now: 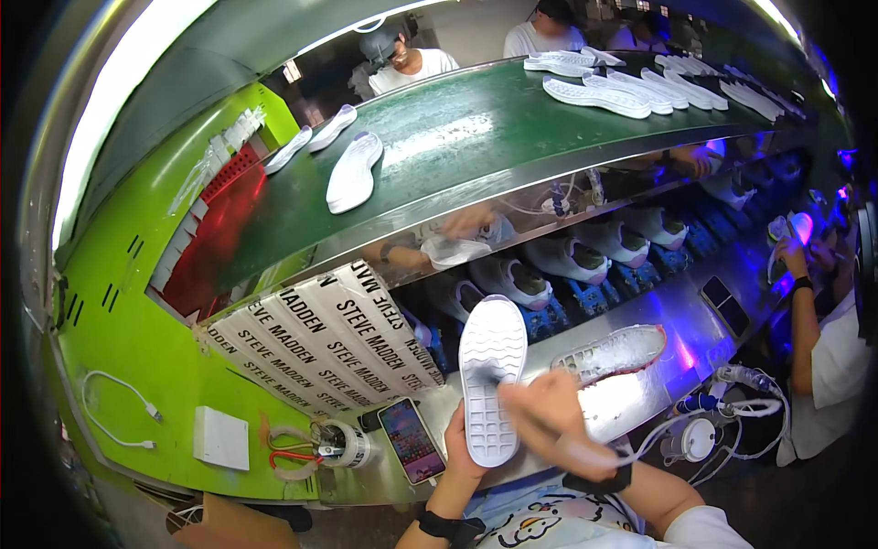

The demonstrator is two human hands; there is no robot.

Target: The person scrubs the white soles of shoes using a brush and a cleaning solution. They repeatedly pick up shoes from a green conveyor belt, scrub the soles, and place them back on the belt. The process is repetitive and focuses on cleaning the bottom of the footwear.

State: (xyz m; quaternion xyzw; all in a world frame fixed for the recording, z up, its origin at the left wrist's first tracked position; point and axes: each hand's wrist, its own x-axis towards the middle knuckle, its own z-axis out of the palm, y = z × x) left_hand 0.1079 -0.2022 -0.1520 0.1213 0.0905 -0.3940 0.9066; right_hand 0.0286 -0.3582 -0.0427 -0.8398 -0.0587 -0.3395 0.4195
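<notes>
A white shoe sole [494, 339] stands nearly upright in front of me, its wavy and grid-patterned tread facing me. My left hand [462, 446] grips its lower left edge. Over the middle of the tread, my right hand [551, 412] is closed around a slim brush-like tool with a dark tip; motion blurs both hand and tip. To the right, another sole [611, 355], greyish with a reddish rim, lies on the metal ledge [631, 403].
White soles [355, 174] lie on the green belt [439, 137]. Behind the ledge, several pale shoes [567, 256] sit on blue holders. A phone [412, 441], a tool cup [343, 444] and a printed box [325, 343] stand left. White tubing [764, 407] loops at right, near a co-worker's arm [803, 320].
</notes>
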